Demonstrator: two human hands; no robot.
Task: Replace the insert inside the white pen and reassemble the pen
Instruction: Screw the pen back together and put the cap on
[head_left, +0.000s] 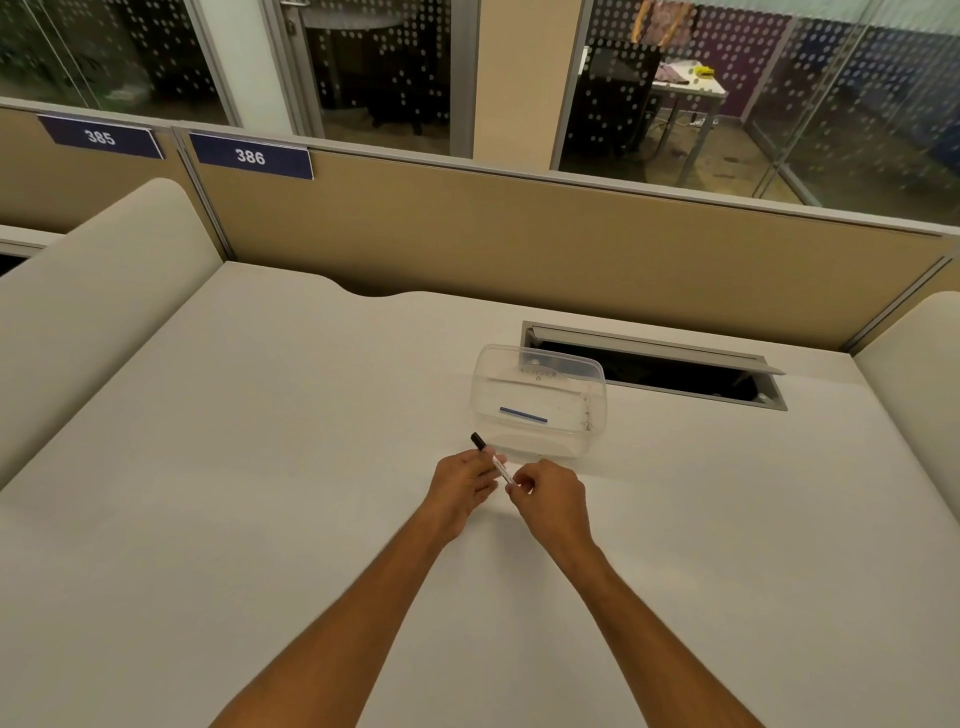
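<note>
A white pen (502, 470) with a black cap end (478, 441) is held between both my hands just above the white desk. My left hand (462, 480) grips the upper part near the black end. My right hand (548, 493) pinches the lower end of the barrel. The pen points up and to the left. A thin blue insert (523, 414) lies inside the clear plastic container (592, 410) just behind my hands.
A cable slot (660, 371) with an open flap cuts into the white desk (260, 467) behind the container. A tan partition (519, 234) runs along the back. Cream side dividers stand at the left (104, 291) and right (919, 374).
</note>
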